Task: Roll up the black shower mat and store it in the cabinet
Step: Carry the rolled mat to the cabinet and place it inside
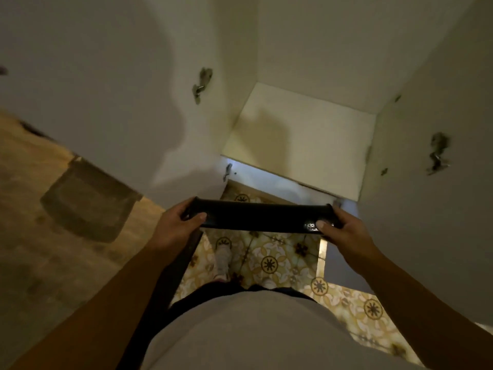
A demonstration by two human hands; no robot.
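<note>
Head view shows my left hand (178,222) and right hand (344,231) each closed around 1 end of the rolled black shower mat (260,217), level so the roll stays tight. It hangs over the patterned tile floor (269,252), just short of the cabinet's front edge. Beyond, both doors stand open; the cabinet (301,145) floor looks bare, wide enough, I judge.

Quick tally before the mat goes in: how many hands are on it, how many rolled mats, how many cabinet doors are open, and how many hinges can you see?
Hands on the mat: 2, left hand and right hand
Rolled black mat: 1
Open cabinet doors: 2, left door and right door
Hinges: 2, and
Total: 7
</note>
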